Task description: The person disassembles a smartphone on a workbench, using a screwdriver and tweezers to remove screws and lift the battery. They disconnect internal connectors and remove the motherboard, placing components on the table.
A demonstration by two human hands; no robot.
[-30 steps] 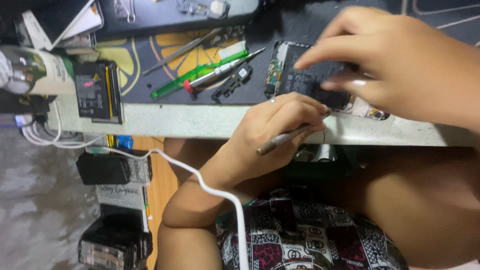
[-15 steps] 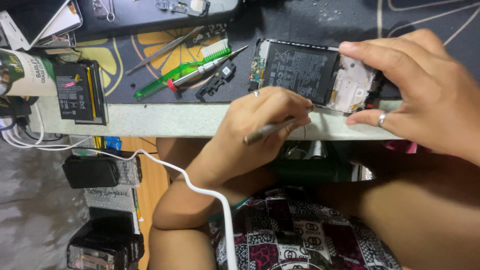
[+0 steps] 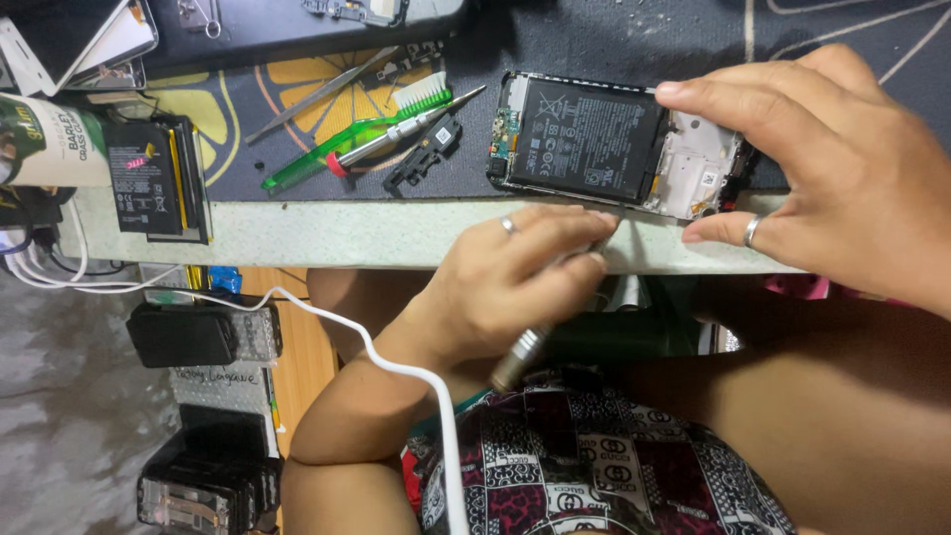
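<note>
An opened phone lies back up on the dark mat, its black battery and circuit board exposed. My right hand grips the phone's right end, index finger on the top edge and ringed thumb at the lower corner. My left hand is just below the phone at the table's front edge, fingers closed round a thin metal screwdriver. The tool's grey handle end sticks out under the palm, and its tip is hidden behind the fingers near the phone's lower edge.
Left of the phone lie a green toothbrush, a red-ringed screwdriver, tweezers and a small black part. A loose black battery sits at the table's left end. A white cable crosses my left arm. Black boxes stand below.
My right hand has slid to the phone's right end, uncovering the battery. My left hand has rolled the screwdriver so its handle points down, and its fingers have moved up to the phone's edge.
</note>
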